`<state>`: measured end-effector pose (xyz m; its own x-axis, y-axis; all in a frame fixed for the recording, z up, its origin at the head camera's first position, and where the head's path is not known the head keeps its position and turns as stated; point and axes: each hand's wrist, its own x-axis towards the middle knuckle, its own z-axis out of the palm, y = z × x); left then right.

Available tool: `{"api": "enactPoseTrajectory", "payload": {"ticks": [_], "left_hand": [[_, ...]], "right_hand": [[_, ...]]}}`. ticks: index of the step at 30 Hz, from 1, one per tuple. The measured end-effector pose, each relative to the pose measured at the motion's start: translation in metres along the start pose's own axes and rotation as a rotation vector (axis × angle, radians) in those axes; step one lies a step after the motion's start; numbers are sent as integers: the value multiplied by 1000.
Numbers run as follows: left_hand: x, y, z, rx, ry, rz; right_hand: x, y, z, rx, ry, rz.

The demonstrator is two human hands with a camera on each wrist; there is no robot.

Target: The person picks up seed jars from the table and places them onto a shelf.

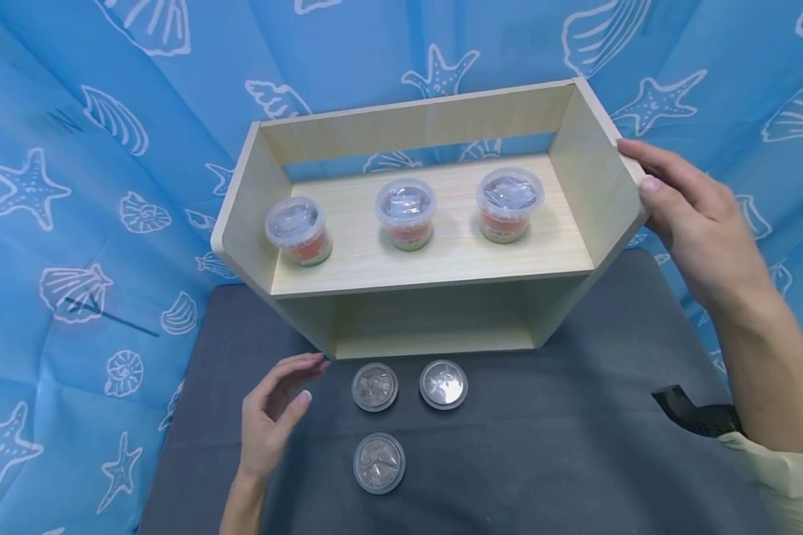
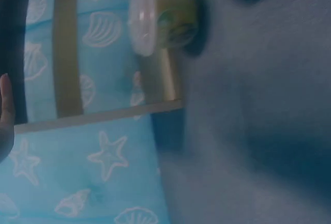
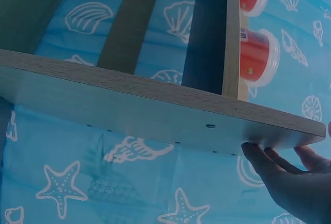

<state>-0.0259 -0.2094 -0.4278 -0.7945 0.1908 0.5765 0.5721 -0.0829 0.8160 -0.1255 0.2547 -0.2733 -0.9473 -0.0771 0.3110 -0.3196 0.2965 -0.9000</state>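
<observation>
My right hand (image 1: 705, 223) holds the upper front edge of the right side panel of a pale wooden two-tier shelf (image 1: 435, 271). In the right wrist view, its fingers press the outer face of that panel (image 3: 170, 105). Three clear-lidded cups with orange labels stand on the upper board: a left cup (image 1: 300, 230), a middle cup (image 1: 406, 214) and a right cup (image 1: 508, 204). Holding nothing, my left hand (image 1: 268, 423) hovers by the shelf's lower left corner, fingers loosely curved. Close to it is a lidded cup (image 1: 375, 386) on the table.
Two more lidded cups, one to the right (image 1: 444, 384) and one nearer (image 1: 379, 463), stand on the dark grey table cloth (image 1: 549, 461) before the shelf. A blue curtain (image 1: 80, 223) with white shell and starfish prints hangs behind and at both sides.
</observation>
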Motion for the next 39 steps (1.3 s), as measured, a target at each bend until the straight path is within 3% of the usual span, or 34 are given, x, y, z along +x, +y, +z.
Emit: {"api": "enactPoseTrajectory", "payload": {"ticks": [6, 13, 27, 34, 39], "left_hand": [[-14, -14, 10, -39, -72, -23], [-37, -26, 16, -14, -154, -145], [-67, -48, 24, 36, -209, -286], [-80, -56, 29, 120, -258, -403], [-88, -60, 33, 163, -271, -417]], "right_hand": [[-2, 8, -1, 289, -44, -27], [1, 9, 3, 315, -46, -50], [-1, 16, 1, 427, -21, -57], [-1, 19, 3, 454, -25, -94], [0, 20, 5, 435, -17, -95]]}}
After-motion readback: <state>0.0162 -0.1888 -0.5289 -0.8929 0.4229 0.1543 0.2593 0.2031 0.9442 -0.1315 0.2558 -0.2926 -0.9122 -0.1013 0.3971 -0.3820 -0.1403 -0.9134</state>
